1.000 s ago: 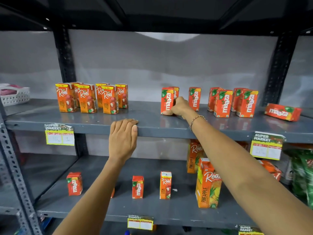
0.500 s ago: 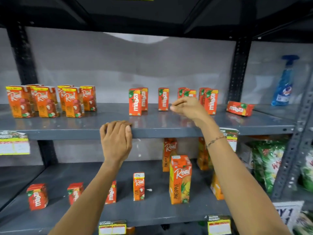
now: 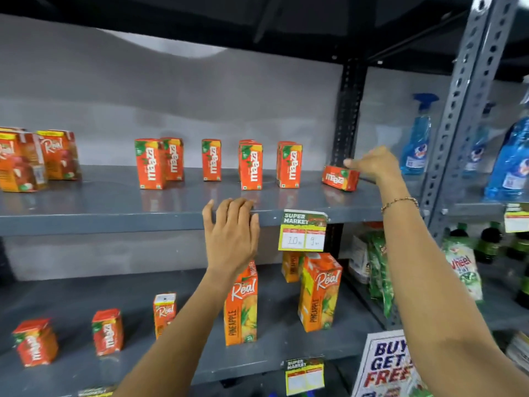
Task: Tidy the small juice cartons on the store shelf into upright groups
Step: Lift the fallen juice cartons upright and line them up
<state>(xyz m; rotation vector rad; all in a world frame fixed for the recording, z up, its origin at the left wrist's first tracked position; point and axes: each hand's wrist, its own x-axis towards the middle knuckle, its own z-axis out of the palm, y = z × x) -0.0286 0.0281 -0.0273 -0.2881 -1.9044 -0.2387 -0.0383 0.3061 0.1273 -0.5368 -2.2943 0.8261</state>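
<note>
Several small orange Maaza cartons (image 3: 251, 166) stand upright in pairs and singly along the grey upper shelf (image 3: 114, 216). One Maaza carton (image 3: 339, 179) lies on its side at the shelf's right end. My right hand (image 3: 373, 164) is at that carton's right end, thumb at its top edge, fingers hidden behind it. My left hand (image 3: 232, 233) rests flat on the shelf's front lip, holding nothing. Small Real cartons (image 3: 58, 154) stand grouped at the left. On the lower shelf stand two small Maaza cartons (image 3: 107, 330) and a small Real carton (image 3: 163, 312).
Tall Real pineapple cartons (image 3: 319, 293) stand on the lower shelf under a price tag (image 3: 303, 230). A perforated steel post (image 3: 461, 110) divides off the right bay, with blue spray bottles (image 3: 416, 138) and green packets (image 3: 380, 270). A promo sign (image 3: 383, 365) leans low right.
My view has swung right. My right hand left the upright Maaza cartons mid-shelf and travelled right to the lying carton. My left hand slid right along the shelf lip.
</note>
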